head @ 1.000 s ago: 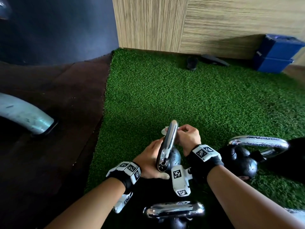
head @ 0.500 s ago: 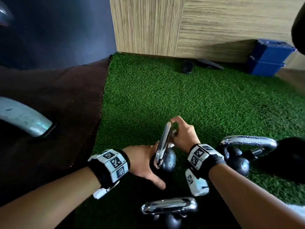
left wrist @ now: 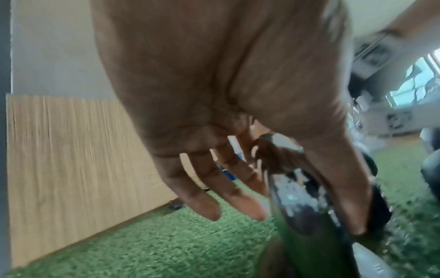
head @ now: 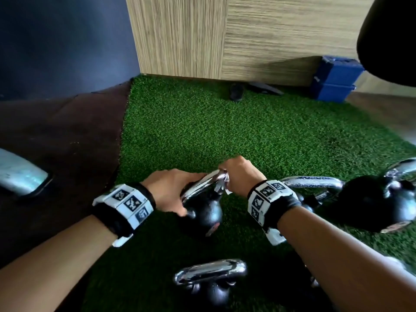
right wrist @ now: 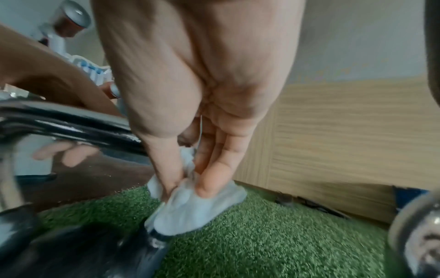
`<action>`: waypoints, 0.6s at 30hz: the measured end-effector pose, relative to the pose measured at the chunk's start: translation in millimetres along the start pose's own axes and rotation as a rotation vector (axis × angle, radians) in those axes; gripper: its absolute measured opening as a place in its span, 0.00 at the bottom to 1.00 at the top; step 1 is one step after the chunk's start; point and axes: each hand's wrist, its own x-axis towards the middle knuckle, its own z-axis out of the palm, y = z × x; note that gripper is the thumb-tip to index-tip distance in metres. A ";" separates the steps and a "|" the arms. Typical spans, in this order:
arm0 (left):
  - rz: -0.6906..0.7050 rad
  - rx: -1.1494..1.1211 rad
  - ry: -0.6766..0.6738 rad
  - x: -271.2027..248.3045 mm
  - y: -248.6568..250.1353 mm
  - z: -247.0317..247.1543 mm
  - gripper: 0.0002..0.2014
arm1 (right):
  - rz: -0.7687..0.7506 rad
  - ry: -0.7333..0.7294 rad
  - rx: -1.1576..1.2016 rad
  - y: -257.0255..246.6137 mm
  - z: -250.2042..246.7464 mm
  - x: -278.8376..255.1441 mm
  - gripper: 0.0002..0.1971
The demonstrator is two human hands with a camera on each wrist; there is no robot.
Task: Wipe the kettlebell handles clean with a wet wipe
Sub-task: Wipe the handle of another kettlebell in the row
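Right hand [head: 242, 174] pinches crumpled white wet wipe [right wrist: 190, 212] on black chrome-handled kettlebell [head: 202, 213].
Left hand [head: 167, 191] braces it, fingers [left wrist: 204, 203] straight; similar kettlebells [head: 211, 272] crowd its right and near side.

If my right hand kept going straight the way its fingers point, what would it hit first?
Probably the kettlebell body: the right hand points down along the handle, pinching the wipe on it, with the body just below. Depth is blurred, so the turf is possible.
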 end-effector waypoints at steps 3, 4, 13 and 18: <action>-0.013 0.068 -0.096 9.7 -8.2 -15.1 0.55 | 0.046 -0.055 -0.107 -1.4 -0.2 -7.1 0.07; -0.005 0.093 -0.110 13.8 -7.8 -18.1 0.56 | 0.056 -0.061 -0.139 -1.9 0.5 -10.2 0.06; 0.031 0.139 -0.047 28.6 19.2 -18.1 0.60 | 0.164 0.041 -0.004 10.2 -24.2 -53.1 0.18; 0.168 0.044 0.164 42.4 100.7 -27.5 0.45 | 0.288 0.292 0.036 39.7 -86.1 -110.1 0.12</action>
